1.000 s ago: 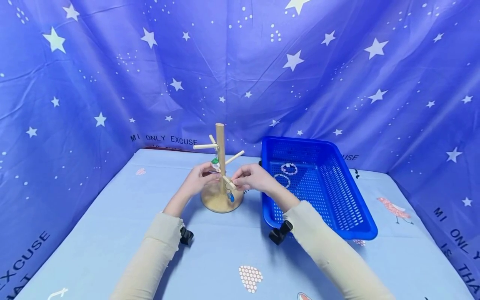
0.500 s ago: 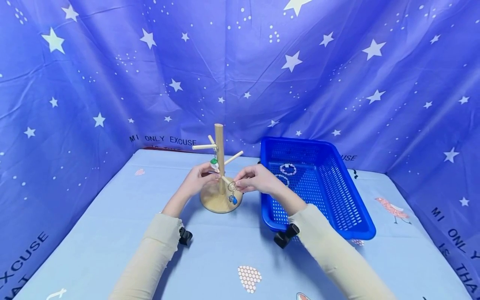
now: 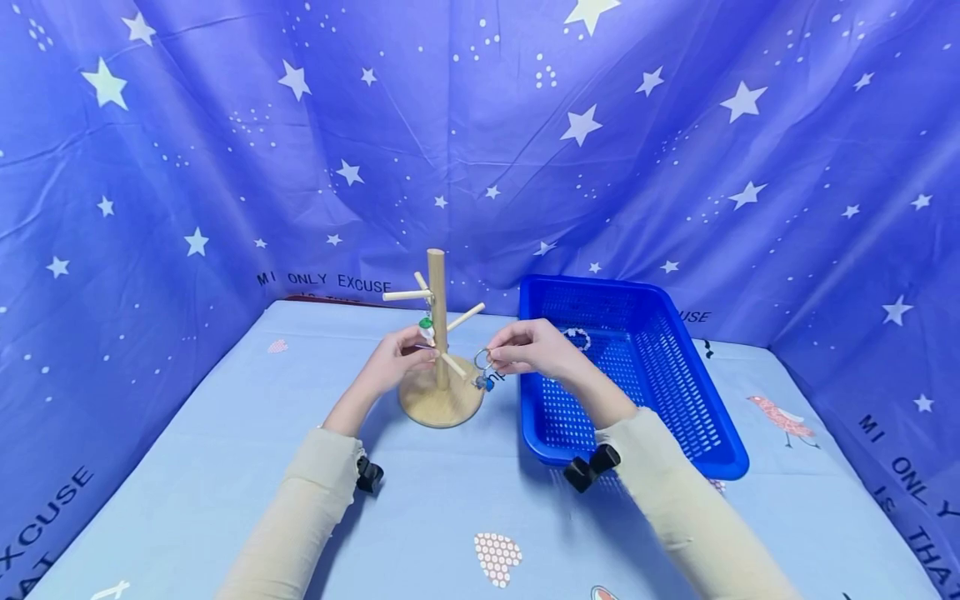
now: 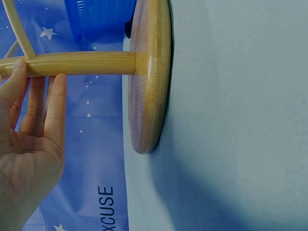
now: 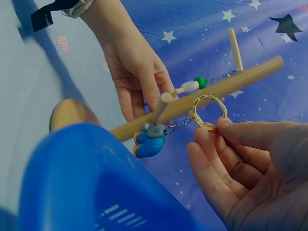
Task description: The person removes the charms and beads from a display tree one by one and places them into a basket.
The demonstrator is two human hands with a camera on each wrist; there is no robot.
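A wooden stand (image 3: 437, 283) with a round base and several pegs stands upright on the table. My left hand (image 3: 393, 360) holds its post, thumb and fingers against the wood in the left wrist view. My right hand (image 3: 538, 346) pinches the gold ring of a keychain (image 5: 151, 143) between thumb and fingers. From the ring's short chain dangles a blue and grey figure. It is apart from the lower front peg (image 3: 453, 365) in the head view. Another keychain (image 5: 199, 83), green and white, hangs from an upper peg near my left fingers.
Right of the stand is a blue perforated basket (image 3: 708, 392), close under my right forearm. A beaded bracelet (image 3: 578, 337) shows inside it, partly behind my right hand. The starry curtain (image 3: 480, 125) rises behind the table (image 3: 420, 517).
My right hand has drawn the blue keychain's ring off the lower front peg and moved right, toward the basket. The left hand stays on the stand's post.
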